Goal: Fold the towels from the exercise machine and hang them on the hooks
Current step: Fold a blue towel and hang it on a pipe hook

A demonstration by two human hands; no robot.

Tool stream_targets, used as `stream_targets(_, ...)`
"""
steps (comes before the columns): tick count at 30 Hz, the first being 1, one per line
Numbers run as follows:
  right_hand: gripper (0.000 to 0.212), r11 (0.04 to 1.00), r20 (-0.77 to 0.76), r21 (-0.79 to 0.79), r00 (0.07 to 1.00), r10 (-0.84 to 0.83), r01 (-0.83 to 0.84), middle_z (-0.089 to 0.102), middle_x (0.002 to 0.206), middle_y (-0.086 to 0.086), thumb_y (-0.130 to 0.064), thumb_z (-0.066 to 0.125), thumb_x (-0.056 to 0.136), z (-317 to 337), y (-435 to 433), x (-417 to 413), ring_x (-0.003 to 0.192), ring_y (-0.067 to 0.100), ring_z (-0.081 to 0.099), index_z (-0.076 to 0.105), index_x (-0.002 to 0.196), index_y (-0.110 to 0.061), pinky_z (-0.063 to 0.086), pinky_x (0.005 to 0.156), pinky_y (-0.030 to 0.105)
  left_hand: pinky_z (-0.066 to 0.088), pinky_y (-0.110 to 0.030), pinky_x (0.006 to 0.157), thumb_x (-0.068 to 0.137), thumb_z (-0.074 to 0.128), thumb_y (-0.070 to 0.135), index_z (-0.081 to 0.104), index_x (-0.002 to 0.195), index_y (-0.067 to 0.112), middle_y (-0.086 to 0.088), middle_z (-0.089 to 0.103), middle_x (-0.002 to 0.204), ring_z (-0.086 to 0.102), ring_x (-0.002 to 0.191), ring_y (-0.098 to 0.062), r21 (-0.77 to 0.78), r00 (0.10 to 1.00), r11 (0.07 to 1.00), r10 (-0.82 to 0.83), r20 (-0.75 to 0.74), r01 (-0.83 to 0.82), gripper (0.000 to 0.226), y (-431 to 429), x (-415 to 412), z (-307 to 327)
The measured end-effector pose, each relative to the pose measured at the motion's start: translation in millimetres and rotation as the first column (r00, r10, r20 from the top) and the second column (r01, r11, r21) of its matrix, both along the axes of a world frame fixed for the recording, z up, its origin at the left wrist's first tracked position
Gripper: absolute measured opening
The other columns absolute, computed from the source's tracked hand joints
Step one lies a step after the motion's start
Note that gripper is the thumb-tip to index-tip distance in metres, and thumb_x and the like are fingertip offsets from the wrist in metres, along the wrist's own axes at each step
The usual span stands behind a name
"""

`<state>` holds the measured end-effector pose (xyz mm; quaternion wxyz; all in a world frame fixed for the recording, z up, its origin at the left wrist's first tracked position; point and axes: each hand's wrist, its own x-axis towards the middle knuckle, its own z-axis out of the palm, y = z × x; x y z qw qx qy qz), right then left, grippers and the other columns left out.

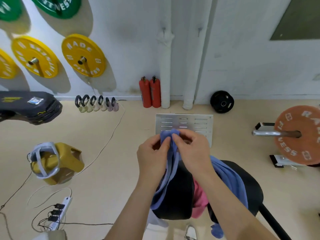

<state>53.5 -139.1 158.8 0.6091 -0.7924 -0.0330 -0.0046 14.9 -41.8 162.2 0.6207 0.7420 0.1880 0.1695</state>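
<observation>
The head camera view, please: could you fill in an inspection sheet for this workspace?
Surface: black padded seat of the exercise machine, partly covered by towels.
Job's things: blue cloth towel draped over the seat, one end lifted; pink towel beneath it.
Clutter: gold plastic stool tipped on the beige floor.
Grippers: left hand and right hand both pinch the blue towel's raised edge.
Cables: white power strip with black plugs, loose cords across the floor.
Surroundings: yellow weight plates, two red fire extinguishers; hooks nothing seen.
</observation>
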Motion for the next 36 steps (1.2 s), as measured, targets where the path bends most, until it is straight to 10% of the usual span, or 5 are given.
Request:
stream_targets(5, 0.014, 0.996, 0.0, 0.093, 1.0, 0.0, 0.0, 0.073, 0.089, -0.009, -0.01, 0.066, 0.087, 17.0, 7.7, -12.9, 0.08, -0.003, 0.066, 0.075, 0.096, -0.016, 0.051, 0.076, 0.012, 0.053, -0.02, 0.064, 0.084, 0.068, 0.013, 0.064, 0.104, 0.039, 0.0, 0.067, 0.071, 0.063, 0.065, -0.006, 0.024, 0.997, 0.998, -0.056, 0.044, 0.055, 0.034, 10.5, -10.3, 16.6)
stream_targets(13, 0.014, 0.968, -0.083, 0.236, 0.991, 0.105, -0.083, 0.075, 0.091, 0.004, -0.007, 0.067, 0.086, 39.5, -3.2, -9.0, 0.086, 0.013, 0.071, 0.073, 0.099, -0.01, 0.056, 0.08, 0.025, 0.056, -0.025, 0.073, 0.087, 0.046, -0.015, 0.07, 0.096, 0.015, 0.002, 0.074, 0.082, 0.07, 0.077, -0.012, -0.026, 0.958, 0.963, -0.266, 0.106, 0.27, 0.039, 28.2, -20.0, 37.5)
stream_targets(22, 0.027, 0.96, 0.018, 0.201, 0.98, 0.198, -0.198, 0.076, 0.082, -0.01, -0.001, 0.065, 0.086, 65.9, -11.2, -12.0, 0.084, 0.004, 0.07, 0.074, 0.084, -0.026, 0.054, 0.081, 0.02, 0.041, -0.007, 0.079, 0.082, 0.061, 0.009, 0.07, 0.093, 0.035, 0.016, 0.062, 0.095, 0.057, 0.093, 0.005, 0.521, 0.909, 0.835, -0.342, 0.239, 0.177, 0.03, 42.3, -16.4, 67.3)
stream_targets(28, 0.024, 0.942, 0.098, 0.2, 0.962, 0.254, -0.269, 0.074, 0.076, -0.009, 0.001, 0.068, 0.084, 78.6, -12.8, -14.7, 0.075, 0.002, 0.069, 0.073, 0.081, -0.022, 0.051, 0.071, 0.013, 0.052, -0.016, 0.074, 0.077, 0.073, 0.001, 0.069, 0.083, 0.036, 0.012, 0.072, 0.078, 0.067, 0.075, -0.004, 0.311, 0.936, 0.914, -0.318, 0.152, 0.26, 0.036, 42.3, -13.6, 79.6)
stream_targets(36, 0.026, 0.918, 0.186, -0.025, 0.9, 0.394, -0.397, 0.071, 0.073, -0.006, 0.002, 0.068, 0.082, 96.4, -16.2, -17.0, 0.068, 0.002, 0.065, 0.069, 0.078, -0.024, 0.051, 0.067, 0.014, 0.054, -0.021, 0.071, 0.077, 0.075, 0.008, 0.072, 0.079, 0.035, 0.012, 0.072, 0.074, 0.067, 0.071, -0.003, 0.493, 0.905, 0.794, -0.424, 0.031, 0.355, 0.028, 53.5, -11.2, 96.3)
